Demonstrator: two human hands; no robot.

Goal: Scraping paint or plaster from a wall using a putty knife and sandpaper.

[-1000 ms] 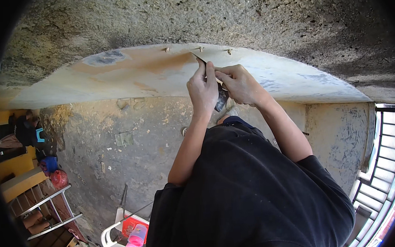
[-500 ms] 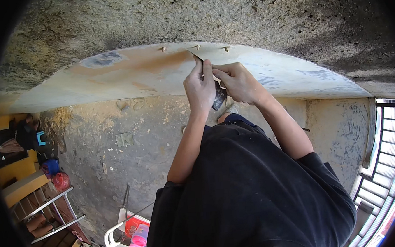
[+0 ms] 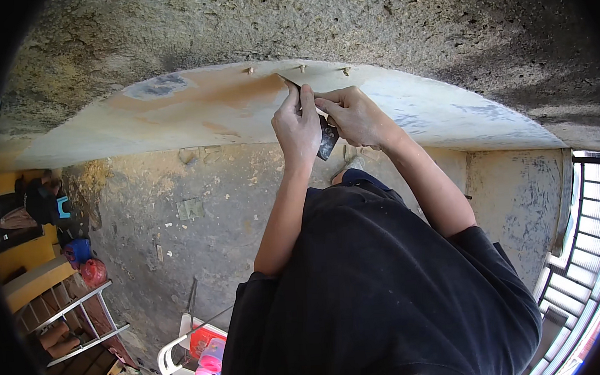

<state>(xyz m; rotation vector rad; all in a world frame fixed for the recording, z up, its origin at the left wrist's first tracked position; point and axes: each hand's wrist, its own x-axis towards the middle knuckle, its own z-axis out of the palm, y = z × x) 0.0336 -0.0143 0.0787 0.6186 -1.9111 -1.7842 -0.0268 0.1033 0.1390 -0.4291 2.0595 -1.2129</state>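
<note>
Between my two hands is a dark, thin sheet of sandpaper [image 3: 329,139], bent, with pale dust on its lower part. One pointed corner sticks out past my fingertips toward the wall. My left hand [image 3: 297,134] is closed on it, thumb raised along its edge. My right hand [image 3: 360,117] pinches it from the right side. Both hands are close to the pale wall [image 3: 390,96], just right of a brownish-orange patch [image 3: 239,89]. Whether the sheet's corner touches the wall, I cannot tell. Above my fingers, several small plugs [image 3: 302,68] stick out of the wall.
Rough grey concrete [image 3: 290,23] spans the top. Below lies a stained floor [image 3: 177,195]. At lower left stand a white plastic chair [image 3: 168,360] with pink containers [image 3: 211,363] and a metal ladder [image 3: 81,311]; a person's legs [image 3: 58,340] show behind it. A barred window [image 3: 585,239] is at right.
Both hands, with the sandpaper, have shifted slightly left and a little upward along the wall. My grip looks the same.
</note>
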